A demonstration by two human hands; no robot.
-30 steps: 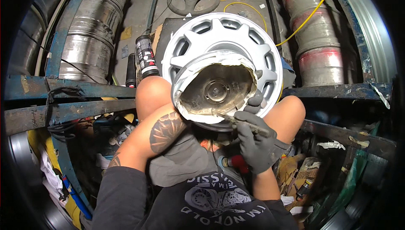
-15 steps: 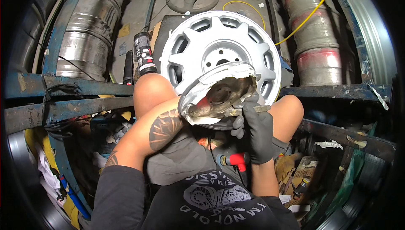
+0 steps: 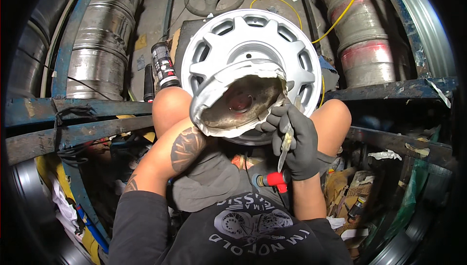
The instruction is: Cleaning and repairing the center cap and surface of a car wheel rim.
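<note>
A round shallow dish (image 3: 219, 116), dark and stained inside, is tilted up in front of me. Thick white material (image 3: 221, 80), putty by its look, covers much of its rim. My left forearm runs up to the dish's left side; behind the dish my left hand is hidden. In a grey glove, my right hand (image 3: 299, 141) is closed at the dish's right edge. It grips a thin flat scraper (image 3: 286, 146) smeared with pale paste. Another thin flat end (image 3: 297, 102) sticks up beyond the glove; whether it is a second tool I cannot tell.
Behind the dish lies a silver wheel rim (image 3: 214, 53). A dark bottle (image 3: 164, 65) stands left of it, a steering wheel (image 3: 214, 2) beyond. Metal wheel barrels (image 3: 99, 46) line both sides by blue frames (image 3: 107, 99). A red power tool (image 3: 275, 180) rests at my lap.
The dish has shifted slightly left and turned, showing more of its inside. My right hand has lowered a little, and the scraper has swung from level to nearly upright.
</note>
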